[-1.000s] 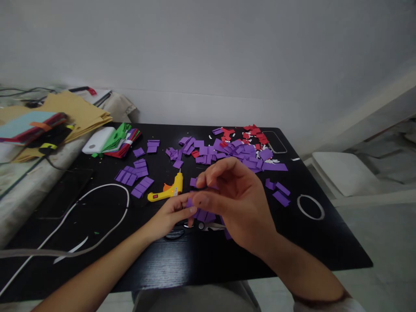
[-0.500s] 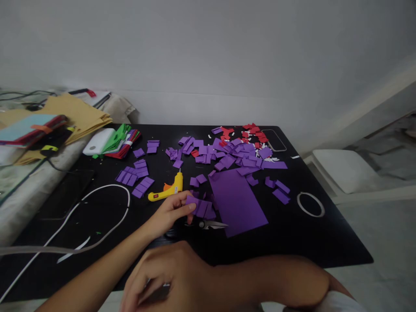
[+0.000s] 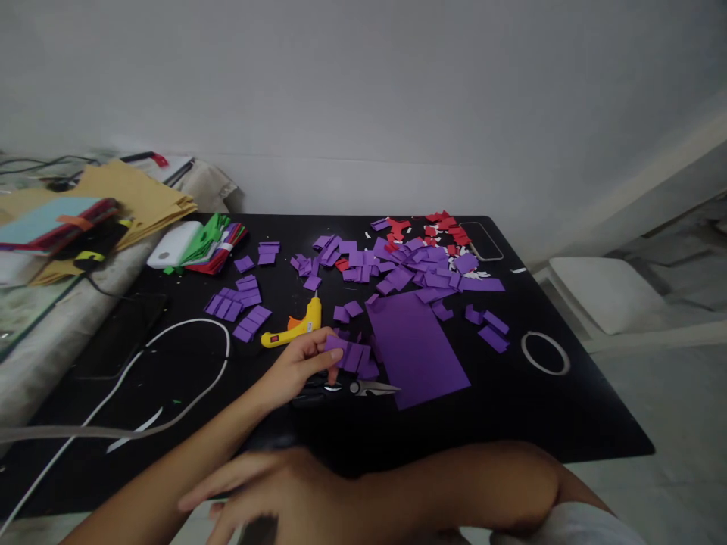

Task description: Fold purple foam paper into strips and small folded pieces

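My left hand (image 3: 295, 369) rests on the black table (image 3: 568, 424) and pinches a small purple paper piece (image 3: 336, 349) at the edge of a little row of purple pieces (image 3: 357, 358). Small scissors (image 3: 366, 388) lie just beside its fingers, and a yellow glue gun (image 3: 296, 330) lies just behind it. A large purple sheet (image 3: 414, 344) lies flat to the right. My right hand (image 3: 273, 492) is low at the table's near edge, reaching left across my body. It is blurred, with fingers stretched out over a dark thing (image 3: 257, 531); a grip cannot be made out.
Several cut purple pieces (image 3: 409, 265) and red pieces (image 3: 446, 225) are scattered at the back. More purple strips (image 3: 238, 306), a white cord (image 3: 190, 356), a white ring (image 3: 545, 353), a coloured paper stack (image 3: 214, 246), a white power bank (image 3: 170, 246) and brown envelopes (image 3: 133, 198) lie around.
My right hand left the purple pieces in front of me and dropped to the near edge, reaching left. The large purple sheet is uncovered. My left hand kept its pinch.
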The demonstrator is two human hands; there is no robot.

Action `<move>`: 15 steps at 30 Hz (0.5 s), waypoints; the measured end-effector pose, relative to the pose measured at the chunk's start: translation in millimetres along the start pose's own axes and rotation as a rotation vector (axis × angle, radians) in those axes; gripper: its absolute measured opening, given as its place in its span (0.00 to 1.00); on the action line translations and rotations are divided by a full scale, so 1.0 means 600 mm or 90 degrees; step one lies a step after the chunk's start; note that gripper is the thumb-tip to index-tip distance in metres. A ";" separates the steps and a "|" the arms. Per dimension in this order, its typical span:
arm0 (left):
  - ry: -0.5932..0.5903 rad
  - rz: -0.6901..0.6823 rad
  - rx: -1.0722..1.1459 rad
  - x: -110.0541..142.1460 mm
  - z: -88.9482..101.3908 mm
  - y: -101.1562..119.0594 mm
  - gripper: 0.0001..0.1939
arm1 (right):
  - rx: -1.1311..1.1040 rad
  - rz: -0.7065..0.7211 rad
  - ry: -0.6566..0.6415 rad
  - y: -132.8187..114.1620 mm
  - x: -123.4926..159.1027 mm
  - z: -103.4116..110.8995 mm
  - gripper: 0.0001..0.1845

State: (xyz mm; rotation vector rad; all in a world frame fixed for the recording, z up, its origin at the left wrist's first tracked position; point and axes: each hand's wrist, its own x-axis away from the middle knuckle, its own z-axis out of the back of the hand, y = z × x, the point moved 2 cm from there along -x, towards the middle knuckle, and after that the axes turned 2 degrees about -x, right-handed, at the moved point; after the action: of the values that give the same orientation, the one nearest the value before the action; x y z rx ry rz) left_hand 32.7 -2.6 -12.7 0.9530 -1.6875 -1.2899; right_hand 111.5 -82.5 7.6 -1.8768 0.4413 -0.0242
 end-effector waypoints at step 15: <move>0.005 0.058 0.017 -0.003 0.013 0.001 0.17 | -0.464 -0.165 0.428 -0.060 -0.007 0.031 0.26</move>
State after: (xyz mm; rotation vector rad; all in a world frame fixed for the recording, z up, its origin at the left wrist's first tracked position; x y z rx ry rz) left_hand 26.6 2.1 -14.0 0.8846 -1.7264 -1.2044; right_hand 122.2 -54.0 35.0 -2.6219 0.7206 -0.7774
